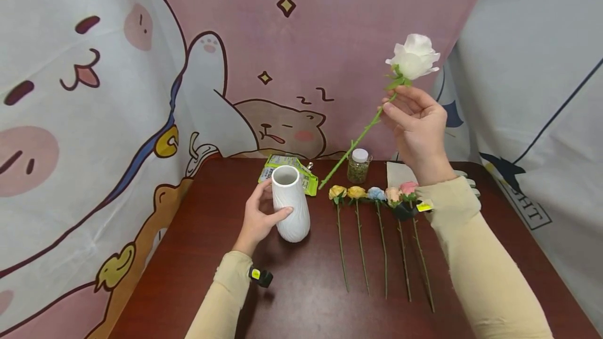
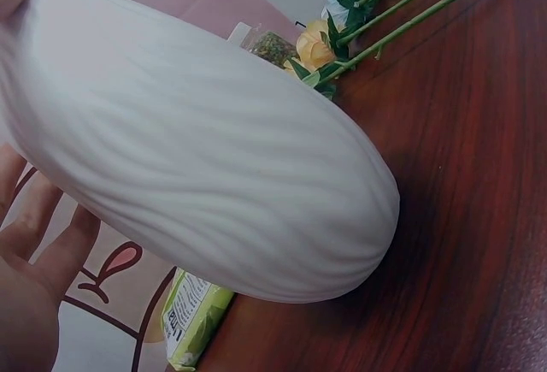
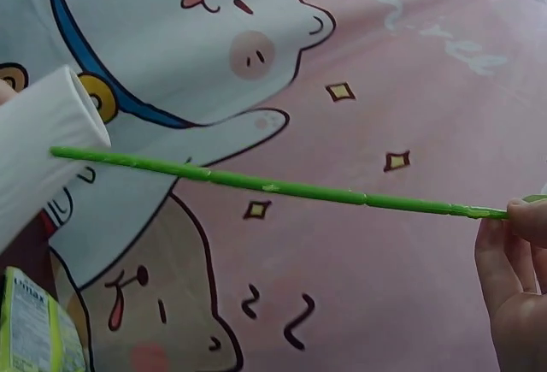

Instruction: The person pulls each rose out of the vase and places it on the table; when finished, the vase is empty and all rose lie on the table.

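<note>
My right hand (image 1: 421, 130) pinches the green stem of a white artificial rose (image 1: 413, 57) just below its bloom, high above the table. The stem (image 3: 282, 187) slants down to the left, its lower end apart from the vase's mouth in the head view. With thumb and fingers around its upper part, my left hand (image 1: 259, 218) grips a white ribbed vase (image 1: 293, 218). The vase (image 2: 214, 150) leans slightly, mouth up. In the left wrist view, part of the hand is hidden behind it.
Right of the vase lie several artificial roses in a row: yellow (image 1: 337, 192), blue (image 1: 376, 194) and pink (image 1: 408, 188) among them. Behind are a green-and-white packet (image 1: 308, 182), a white-lidded jar (image 1: 358, 169) and a pale cloth-like item (image 1: 398, 172). A printed curtain (image 1: 358, 25) surrounds the dark table (image 1: 301, 297).
</note>
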Demonstrator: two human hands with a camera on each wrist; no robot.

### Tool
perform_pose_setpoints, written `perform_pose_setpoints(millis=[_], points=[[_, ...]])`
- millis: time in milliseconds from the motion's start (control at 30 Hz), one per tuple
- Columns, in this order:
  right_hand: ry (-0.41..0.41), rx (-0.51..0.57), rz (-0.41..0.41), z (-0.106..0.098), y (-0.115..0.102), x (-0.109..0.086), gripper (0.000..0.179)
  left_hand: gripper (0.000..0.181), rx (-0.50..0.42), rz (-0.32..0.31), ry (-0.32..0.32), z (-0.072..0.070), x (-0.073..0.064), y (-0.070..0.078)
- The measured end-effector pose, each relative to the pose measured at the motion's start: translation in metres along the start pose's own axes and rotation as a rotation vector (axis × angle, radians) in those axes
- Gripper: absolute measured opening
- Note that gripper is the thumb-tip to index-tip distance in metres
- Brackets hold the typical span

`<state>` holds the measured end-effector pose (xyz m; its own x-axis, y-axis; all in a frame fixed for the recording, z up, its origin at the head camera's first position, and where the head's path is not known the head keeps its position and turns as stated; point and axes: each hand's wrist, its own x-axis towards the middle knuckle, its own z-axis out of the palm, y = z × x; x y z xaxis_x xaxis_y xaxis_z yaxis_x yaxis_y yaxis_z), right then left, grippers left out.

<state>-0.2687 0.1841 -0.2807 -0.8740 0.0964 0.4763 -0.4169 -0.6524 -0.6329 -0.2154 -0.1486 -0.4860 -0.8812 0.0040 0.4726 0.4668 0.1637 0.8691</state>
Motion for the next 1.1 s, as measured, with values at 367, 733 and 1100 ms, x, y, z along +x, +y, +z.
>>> perform_pose_setpoints(millis=[367, 733, 1100], points=[[0.069, -0.037, 0.035, -0.044, -0.014, -0.002, 0.031, 0.076, -0.008, 0.03, -0.015, -0.001, -0.001, -0.002], [0.133, -0.129, 0.158, -0.094, -0.021, -0.016, 0.029, 0.075, -0.018, 0.026, -0.01, -0.001, 0.001, -0.002], [0.122, -0.379, 0.345, -0.16, -0.023, -0.04, 0.032, 0.076, -0.008, 0.025, -0.016, -0.001, 0.001, -0.001]])
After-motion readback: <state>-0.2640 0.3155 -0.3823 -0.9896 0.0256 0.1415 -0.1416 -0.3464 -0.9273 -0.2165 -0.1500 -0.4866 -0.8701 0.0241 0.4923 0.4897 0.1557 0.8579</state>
